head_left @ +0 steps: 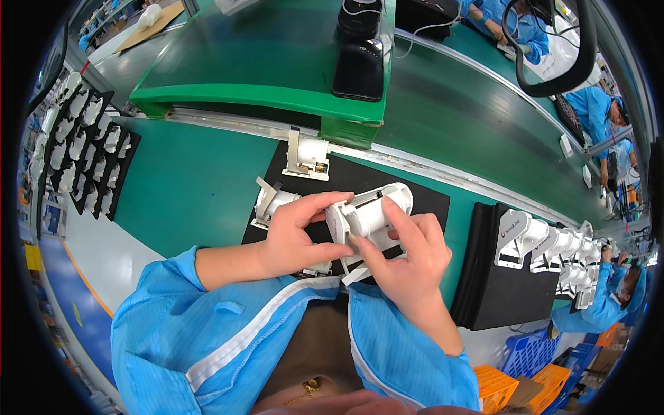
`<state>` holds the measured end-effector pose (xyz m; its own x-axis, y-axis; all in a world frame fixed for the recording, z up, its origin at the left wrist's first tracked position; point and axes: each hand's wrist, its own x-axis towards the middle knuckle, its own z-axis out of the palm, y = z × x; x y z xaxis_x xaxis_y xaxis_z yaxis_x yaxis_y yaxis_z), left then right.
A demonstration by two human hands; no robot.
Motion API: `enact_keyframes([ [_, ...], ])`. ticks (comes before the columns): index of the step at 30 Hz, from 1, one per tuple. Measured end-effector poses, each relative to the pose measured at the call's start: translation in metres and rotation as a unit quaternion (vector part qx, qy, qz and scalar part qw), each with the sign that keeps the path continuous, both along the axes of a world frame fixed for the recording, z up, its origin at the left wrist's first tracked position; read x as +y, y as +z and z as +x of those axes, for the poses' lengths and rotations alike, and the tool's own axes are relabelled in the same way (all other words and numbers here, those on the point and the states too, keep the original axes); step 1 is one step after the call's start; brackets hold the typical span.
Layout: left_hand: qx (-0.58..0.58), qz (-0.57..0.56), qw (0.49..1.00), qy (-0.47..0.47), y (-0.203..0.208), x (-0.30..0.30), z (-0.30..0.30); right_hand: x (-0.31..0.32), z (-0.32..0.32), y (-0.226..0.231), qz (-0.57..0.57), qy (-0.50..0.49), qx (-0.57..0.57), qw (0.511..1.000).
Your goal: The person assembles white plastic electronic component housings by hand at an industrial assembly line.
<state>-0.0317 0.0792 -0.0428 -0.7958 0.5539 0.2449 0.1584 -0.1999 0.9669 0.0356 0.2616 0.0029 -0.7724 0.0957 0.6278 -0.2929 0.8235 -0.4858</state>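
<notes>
Both hands grip a white plastic housing with a round drum [369, 218] in front of my chest. My left hand [299, 234] closes on its round end plate, thumb below and fingers above. My right hand [413, 257] is pressed against the drum and the lower edge, with thumb and forefinger bent round it. Just beyond my left hand, a similar white unit [277, 202] lies with a flat strip sticking up. Farther off stands another white unit [308, 158] with its inner parts showing. A black mat [430, 202] lies under the work.
Finished-looking white units [522, 235] stand on black foam boards [515, 294] at the right. Black racks [104, 155] of white parts are at the left. Beyond lie a raised green shelf [235, 86] with a black phone [359, 70], and a green conveyor [456, 97]. Co-workers [596, 107] sit farther right.
</notes>
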Motion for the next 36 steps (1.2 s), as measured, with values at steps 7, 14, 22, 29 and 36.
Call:
enact_keyframes([
  [7, -0.118, 0.055, 0.988, -0.08, 0.001, -0.003, -0.009, 0.005, -0.001, 0.033, 0.078, 0.022, -0.139, 0.987],
  [14, -0.187, 0.073, 0.971, -0.131, 0.006, -0.005, -0.011, 0.019, -0.008, 0.052, 0.166, 0.1, -0.102, 0.976],
  [22, -0.18, 0.028, 0.965, -0.188, 0.014, -0.008, -0.014, 0.018, -0.009, 0.022, 0.057, 0.163, -0.088, 0.981],
  [29, -0.095, -0.1, 0.972, -0.188, 0.029, -0.014, -0.016, 0.013, -0.004, 0.005, 0.016, 0.14, -0.041, 0.989],
  [36, -0.05, -0.1, 0.979, -0.173, 0.025, -0.013, -0.016, 0.006, 0.003, -0.001, -0.049, 0.124, -0.048, 0.99],
])
